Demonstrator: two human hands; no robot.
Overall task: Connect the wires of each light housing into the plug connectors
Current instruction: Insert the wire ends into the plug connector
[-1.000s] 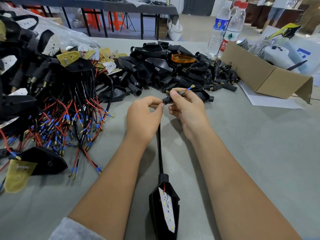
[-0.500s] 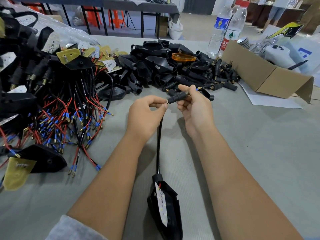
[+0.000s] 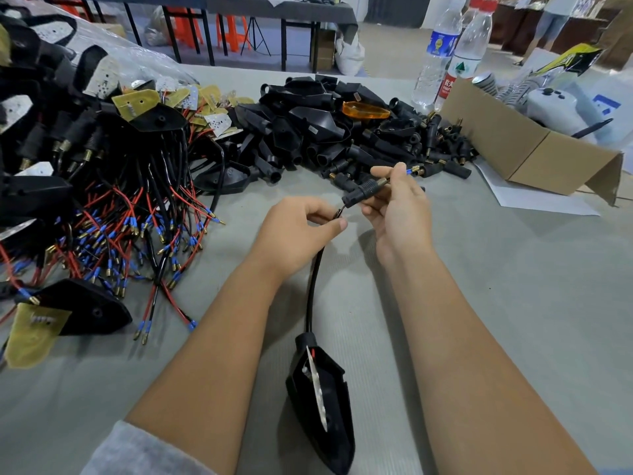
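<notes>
1. Grey matting covers the worktable [image 3: 513, 320], and beyond its far edge, along the top of the frame, stand dark tables and orange stools.

2. Centre frame, the right hand [image 3: 397, 214] has its fingers and thumb curled around a black plug connector [image 3: 364, 193], holding it clear of the table.

3. That connector lies on a slant: its long axis runs from lower left to upper right, blunt end toward the left hand, and a blue-sleeved brass terminal [image 3: 412, 171] pokes out at the upper right past the fingertips.

4. Left hand [image 3: 298, 234] now: thumb and forefinger pinch the thin wires [image 3: 339, 213] just at the connector's lower-left mouth.

5. From that pinch a black cable [image 3: 313, 286] drops toward the bottom of the frame, close to vertical, with a slight bow.

6. It ends in the light housing [image 3: 325, 406], lying on the mat between the two forearms at lower centre, long axis near vertical, pointed tip at the bottom edge, white LED board showing inside.

7. Left of frame, a big heap of wired housings [image 3: 102, 200] spills red and black leads with blue-capped tips toward the middle.

8. Upper centre, a mound of loose black connectors [image 3: 342, 138] carries one orange lens [image 3: 365, 110].

9. Upper right: two water bottles [image 3: 455, 53] stand beside an open cardboard box [image 3: 534, 159].
</notes>
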